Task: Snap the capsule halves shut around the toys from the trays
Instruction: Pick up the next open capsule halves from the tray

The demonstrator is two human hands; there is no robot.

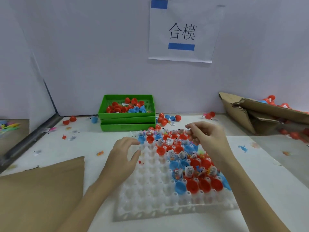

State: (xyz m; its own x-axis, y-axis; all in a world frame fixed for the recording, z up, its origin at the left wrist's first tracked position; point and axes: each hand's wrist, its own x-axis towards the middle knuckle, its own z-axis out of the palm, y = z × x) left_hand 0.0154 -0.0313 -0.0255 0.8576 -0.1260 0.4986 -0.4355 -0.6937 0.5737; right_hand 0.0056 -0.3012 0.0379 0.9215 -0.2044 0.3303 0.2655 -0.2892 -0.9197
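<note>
A clear plastic egg-style tray [150,186] lies on the white table in front of me. Its right and far cells hold red capsule halves [192,185] and blue capsule halves [180,187], many stuffed with small bagged toys [189,171]. The left cells hold nothing. My left hand [124,156] hovers over the tray's left side, fingers loosely spread, fingertips close to a blue half [141,139] at the far edge. My right hand [208,138] hangs over the tray's far right cells with fingers curled down among the toys; what they touch is hidden.
Three stacked green trays [127,118] stand behind, the top one holding red and blue halves. Loose capsules [164,118] and toys litter the table. Brown cardboard [41,190] lies at the near left, a torn cardboard box [260,111] at the right.
</note>
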